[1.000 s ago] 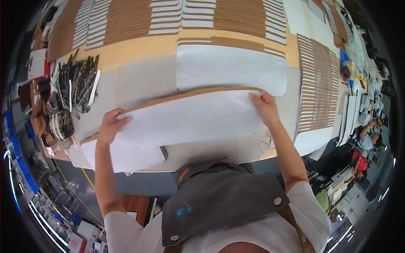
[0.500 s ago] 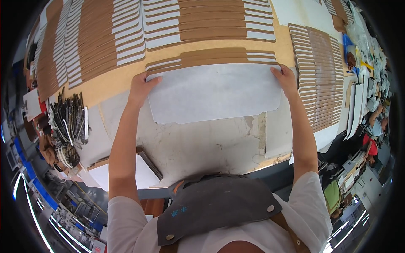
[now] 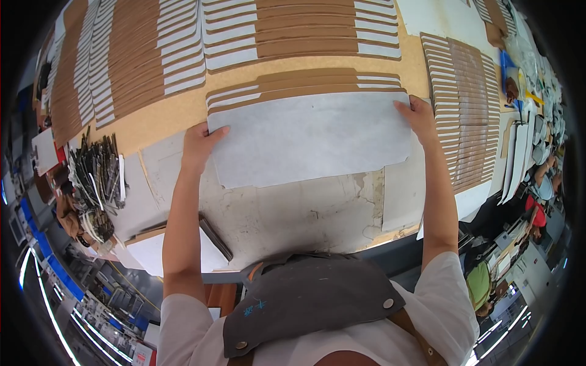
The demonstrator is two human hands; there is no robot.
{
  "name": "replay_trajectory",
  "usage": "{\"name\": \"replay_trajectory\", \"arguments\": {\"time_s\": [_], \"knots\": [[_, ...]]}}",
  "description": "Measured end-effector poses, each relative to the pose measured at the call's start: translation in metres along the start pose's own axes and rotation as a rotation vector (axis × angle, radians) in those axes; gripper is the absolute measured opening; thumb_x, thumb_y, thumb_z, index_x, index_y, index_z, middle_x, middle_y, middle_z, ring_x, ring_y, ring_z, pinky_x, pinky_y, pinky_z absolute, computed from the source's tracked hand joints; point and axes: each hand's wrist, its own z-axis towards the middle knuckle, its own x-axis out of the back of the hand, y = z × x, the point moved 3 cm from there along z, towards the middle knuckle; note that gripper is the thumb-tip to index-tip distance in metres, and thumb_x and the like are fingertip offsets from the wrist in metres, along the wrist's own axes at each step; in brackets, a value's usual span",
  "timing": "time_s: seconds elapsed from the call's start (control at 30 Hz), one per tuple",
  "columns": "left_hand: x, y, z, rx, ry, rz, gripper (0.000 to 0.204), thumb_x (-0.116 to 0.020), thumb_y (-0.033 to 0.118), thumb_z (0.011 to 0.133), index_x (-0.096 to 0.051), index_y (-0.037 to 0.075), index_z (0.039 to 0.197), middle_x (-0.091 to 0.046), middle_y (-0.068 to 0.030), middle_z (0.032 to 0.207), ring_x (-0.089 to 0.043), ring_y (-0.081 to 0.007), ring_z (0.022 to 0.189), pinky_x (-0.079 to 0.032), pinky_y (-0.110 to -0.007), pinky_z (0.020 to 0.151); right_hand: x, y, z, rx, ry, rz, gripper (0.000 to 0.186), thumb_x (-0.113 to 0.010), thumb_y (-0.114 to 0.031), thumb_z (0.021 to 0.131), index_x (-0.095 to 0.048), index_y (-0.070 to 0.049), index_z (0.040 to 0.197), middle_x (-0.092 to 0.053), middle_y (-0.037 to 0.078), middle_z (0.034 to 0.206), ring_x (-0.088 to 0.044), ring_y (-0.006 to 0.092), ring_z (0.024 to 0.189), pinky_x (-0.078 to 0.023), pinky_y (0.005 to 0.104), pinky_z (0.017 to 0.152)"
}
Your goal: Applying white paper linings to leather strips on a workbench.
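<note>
A wide pale grey-white panel (image 3: 308,137) with notched lower corners lies between my hands at the middle of the worktable. At its upper left corner my left hand (image 3: 202,145) is closed on the edge, thumb on top. My right hand (image 3: 420,119) pinches the upper right corner the same way, with its fingers partly hidden under the edge. Just beyond the panel, overlapping brown panels with white ends (image 3: 305,79) show as a short fanned stack.
Long rows of overlapping brown-and-white panels (image 3: 305,30) cover the far side, with another row (image 3: 473,116) at the right. A bundle of dark strips (image 3: 97,174) lies left. White sheets (image 3: 146,253) sit near the left front edge. People work at far right.
My left hand has come slightly nearer to me, bringing the panel's left end down so it slants a little more. My right hand has shifted only slightly and keeps its grip.
</note>
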Motion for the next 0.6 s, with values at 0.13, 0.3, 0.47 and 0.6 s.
{"name": "replay_trajectory", "arguments": {"time_s": [0.13, 0.3, 0.47, 0.6], "knots": [[-0.004, 0.001, -0.001, -0.033, 0.08, 0.075, 0.026, -0.071, 0.021, 0.073, -0.062, -0.004, 0.075, -0.053, 0.0011, 0.059, -0.041, -0.0069, 0.051, -0.034, -0.025, 0.046, 0.003, 0.016, 0.007, 0.058, 0.072, -0.136, 0.028, -0.067, -0.022, 0.076, -0.061, 0.005, 0.082, -0.056, 0.006, 0.063, -0.047, 0.009, 0.056, -0.04, 0.0258, 0.052], [0.001, 0.002, -0.001, -0.066, 0.155, 0.244, 0.03, -0.071, 0.022, 0.073, -0.059, -0.005, 0.07, -0.05, -0.0018, 0.054, -0.038, -0.0082, 0.049, -0.034, -0.027, 0.045, 0.002, 0.003, -0.002, 0.088, 0.099, -0.235, 0.03, -0.067, -0.025, 0.076, -0.059, 0.004, 0.079, -0.054, 0.006, 0.06, -0.045, 0.0103, 0.055, -0.039, 0.0268, 0.051], [0.001, 0.006, -0.001, -0.087, 0.217, 0.39, 0.037, -0.072, 0.026, 0.072, -0.052, -0.003, 0.061, -0.045, -0.0031, 0.05, -0.034, -0.0107, 0.047, -0.033, -0.028, 0.045, 0.004, -0.008, -0.009, 0.093, 0.14, -0.374, 0.031, -0.067, -0.024, 0.076, -0.056, 0.004, 0.075, -0.054, 0.007, 0.06, -0.044, 0.0116, 0.055, -0.04, 0.0274, 0.052], [-0.001, -0.003, 0.002, -0.087, 0.235, 0.3, 0.038, -0.072, 0.027, 0.072, -0.051, -0.003, 0.06, -0.043, -0.0034, 0.049, -0.033, -0.0116, 0.047, -0.032, -0.029, 0.044, 0.006, -0.003, -0.008, 0.115, 0.159, -0.311, 0.03, -0.067, -0.024, 0.076, -0.054, 0.003, 0.073, -0.053, 0.006, 0.059, -0.044, 0.0115, 0.055, -0.04, 0.0263, 0.052]]}}
